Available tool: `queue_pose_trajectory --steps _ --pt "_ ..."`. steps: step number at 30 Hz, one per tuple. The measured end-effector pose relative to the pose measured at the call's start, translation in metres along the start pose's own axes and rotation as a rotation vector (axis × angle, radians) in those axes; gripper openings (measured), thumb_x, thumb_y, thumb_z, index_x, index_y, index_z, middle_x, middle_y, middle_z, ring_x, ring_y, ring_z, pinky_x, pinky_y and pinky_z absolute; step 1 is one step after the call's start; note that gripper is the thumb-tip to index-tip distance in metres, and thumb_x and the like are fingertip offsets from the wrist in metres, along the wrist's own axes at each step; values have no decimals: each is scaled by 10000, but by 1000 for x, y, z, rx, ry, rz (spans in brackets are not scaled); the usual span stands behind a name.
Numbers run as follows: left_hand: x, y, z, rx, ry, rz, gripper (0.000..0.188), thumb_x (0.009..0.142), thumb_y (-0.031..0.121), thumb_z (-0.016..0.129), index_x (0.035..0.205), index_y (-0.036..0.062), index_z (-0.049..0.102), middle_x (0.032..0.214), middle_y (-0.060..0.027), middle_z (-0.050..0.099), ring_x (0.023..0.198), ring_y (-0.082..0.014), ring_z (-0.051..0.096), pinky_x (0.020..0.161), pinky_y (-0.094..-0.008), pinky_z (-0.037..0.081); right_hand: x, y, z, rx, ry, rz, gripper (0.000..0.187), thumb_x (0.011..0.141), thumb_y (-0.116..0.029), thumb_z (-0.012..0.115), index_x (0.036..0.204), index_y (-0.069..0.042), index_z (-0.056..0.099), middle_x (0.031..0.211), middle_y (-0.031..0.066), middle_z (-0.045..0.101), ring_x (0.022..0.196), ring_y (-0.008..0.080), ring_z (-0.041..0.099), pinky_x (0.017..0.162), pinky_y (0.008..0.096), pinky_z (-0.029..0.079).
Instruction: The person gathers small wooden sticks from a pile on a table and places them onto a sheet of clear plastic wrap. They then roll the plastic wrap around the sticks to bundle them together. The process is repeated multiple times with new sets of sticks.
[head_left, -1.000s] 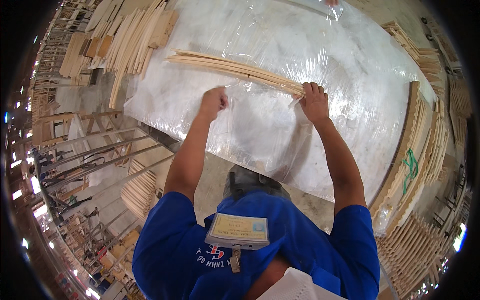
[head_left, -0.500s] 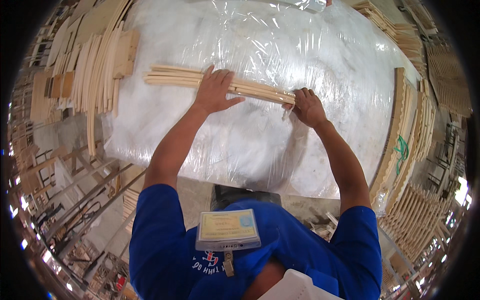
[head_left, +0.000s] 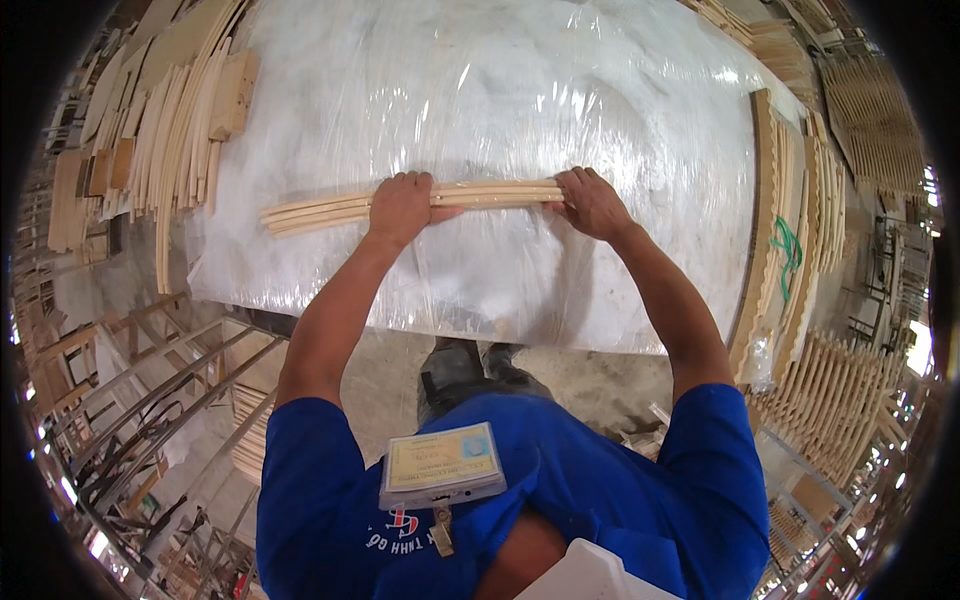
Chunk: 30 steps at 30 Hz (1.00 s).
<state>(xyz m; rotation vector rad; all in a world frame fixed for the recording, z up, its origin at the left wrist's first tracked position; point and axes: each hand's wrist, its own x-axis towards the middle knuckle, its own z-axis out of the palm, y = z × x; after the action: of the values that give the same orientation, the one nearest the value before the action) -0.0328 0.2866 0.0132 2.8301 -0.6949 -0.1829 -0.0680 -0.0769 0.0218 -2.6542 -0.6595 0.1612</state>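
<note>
A bundle of slim pale wooden sticks (head_left: 497,194) lies crosswise over a table (head_left: 480,285) wrapped in clear plastic film. My left hand (head_left: 402,208) is closed around the bundle near its middle, with the thumb along the near side. At the right end, my right hand (head_left: 592,202) grips the stick ends, its fingers over the far side and the thumb on the near side. The left ends of the sticks fan out slightly beyond my left hand.
Stacked wooden strips (head_left: 180,140) stand along the table's left side. On the right edge are wavy-edged wooden boards (head_left: 768,230) with a green strap (head_left: 788,250) on them. A metal frame rack (head_left: 190,370) stands at the lower left.
The stick bundle has come nearer to me and turned, its left end now lower than its right. My left hand has gone from lying flat on top to wrapping round it.
</note>
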Motion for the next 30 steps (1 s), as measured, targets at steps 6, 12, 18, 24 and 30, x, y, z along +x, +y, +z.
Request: queue_pose_trajectory --steps 6,12,18,24,30 --pt "2 3 -18 -22 -115 -37 774 816 748 787 1071 20 721 1016 -179 755 963 -363 742 862 -488 589 -27 -34 8 4 322 267 536 927 -348 852 1313 -35 653 1252 192 612 1257 382 556 1021 493 519" --pt "21 13 -24 -52 -284 -58 748 839 741 779 1100 43 719 1058 -179 763 1014 -386 739 894 -500 577 -30 -46 16 123 579 213 572 854 -360 908 1293 -59 698 1320 166 664 1222 368 643 1075 493 507" --pt "33 6 -33 -53 -464 -113 783 835 743 781 1172 39 724 1111 -178 768 1041 -368 740 926 -475 570 18 -57 43 -85 407 141 749 810 -751 775 1183 -110 672 1079 89 676 1060 296 648 983 457 471" --pt "6 3 -7 68 306 178 826 742 697 860 1237 59 684 1293 -127 655 1216 -350 603 1100 -509 436 29 -41 48 -112 366 149 754 791 -800 736 1070 -102 678 964 85 672 931 300 667 893 450 492" --pt "25 -8 17 187 282 186 764 722 651 890 1130 54 643 1070 -103 657 964 -317 635 869 -470 516 38 -39 36 -34 228 231 715 811 -783 733 1056 -113 683 1041 96 675 1007 306 665 926 485 490"
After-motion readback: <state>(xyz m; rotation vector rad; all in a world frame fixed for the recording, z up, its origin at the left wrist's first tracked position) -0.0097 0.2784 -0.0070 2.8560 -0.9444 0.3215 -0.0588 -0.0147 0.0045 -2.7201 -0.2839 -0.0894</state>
